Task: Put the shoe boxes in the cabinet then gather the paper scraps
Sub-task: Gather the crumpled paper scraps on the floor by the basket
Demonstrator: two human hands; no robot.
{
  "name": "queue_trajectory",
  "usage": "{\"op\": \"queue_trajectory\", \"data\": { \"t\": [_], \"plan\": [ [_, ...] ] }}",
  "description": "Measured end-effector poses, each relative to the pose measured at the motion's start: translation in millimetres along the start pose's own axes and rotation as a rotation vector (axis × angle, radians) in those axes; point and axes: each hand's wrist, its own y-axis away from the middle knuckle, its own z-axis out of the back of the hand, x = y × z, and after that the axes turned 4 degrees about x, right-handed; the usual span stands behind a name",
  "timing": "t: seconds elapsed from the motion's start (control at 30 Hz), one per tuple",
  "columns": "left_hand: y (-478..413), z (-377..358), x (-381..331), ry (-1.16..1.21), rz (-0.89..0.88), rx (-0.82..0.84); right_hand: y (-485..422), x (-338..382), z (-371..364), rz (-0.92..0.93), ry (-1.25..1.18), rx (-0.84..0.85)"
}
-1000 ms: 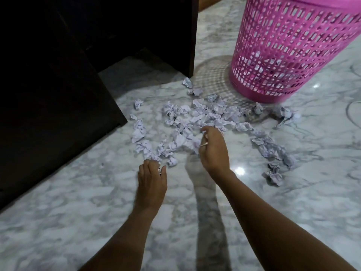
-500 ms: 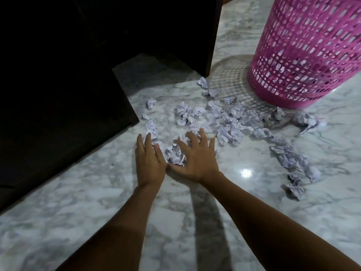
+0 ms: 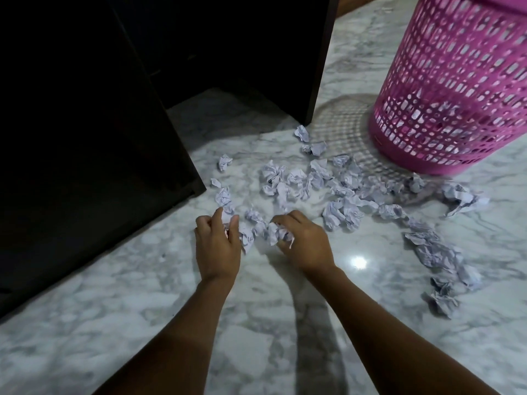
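Head view was taken up mostly by a grey-veined marble floor (image 3: 114,323), on which everything else was set. A dark cabinet (image 3: 85,109) was seen at the upper left, with one broad dark panel reaching toward the camera. Its inside was too dark for any contents to be made out. A pink lattice basket (image 3: 456,95) was stood on the floor at the upper right, well apart from both hands, and pale crumpled paper could be made out through its holes.

The paper scraps (image 3: 313,181) were spread over the floor in a loose band from the cabinet's front to the foot of the basket and on down the right side.

Both bare forearms were stretched forward from the bottom edge, drawn together toward the near end of that band. The left hand (image 3: 218,246) was held back-up and low over the floor, its thumb raised and its fingers curled round a scrap at its right edge. The right hand (image 3: 305,243) was turned slightly inward, knuckles up, its fingers bunched tight on a small wad of scraps. The two hands were held near each other without touching, and a few loose scraps were left lying between them.
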Motion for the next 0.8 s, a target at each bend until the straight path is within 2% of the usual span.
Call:
{"op": "queue_trajectory", "data": {
  "t": [0.1, 0.2, 0.33, 0.5, 0.7, 0.8],
  "plan": [
    [-7.5, -5.7, -4.7, -0.029, 0.004, -0.017, -31.8, 1.4, 21.6, -0.027, -0.056, -0.101],
    [-16.2, -10.5, -13.1, -0.092, -0.015, -0.009, -72.4, 10.0, 35.3, -0.044, -0.071, -0.082],
    [-25.8, -17.1, -12.9, -0.202, -0.068, 0.054, -129.4, 12.5, 32.7, -0.104, 0.066, 0.047],
    [-29.1, -23.0, -10.6, -0.284, -0.092, 0.064, -139.0, -6.8, -4.5, -0.132, 0.319, 0.352],
    [-21.8, -19.4, -25.9, -0.307, -0.078, 0.074, -115.7, -17.2, -19.2, -0.082, 0.285, 0.174],
    [-19.5, -21.5, -29.2, -0.415, -0.117, 0.094, -114.7, -19.6, -12.6, -0.052, 0.192, 0.198]
  ]
}}
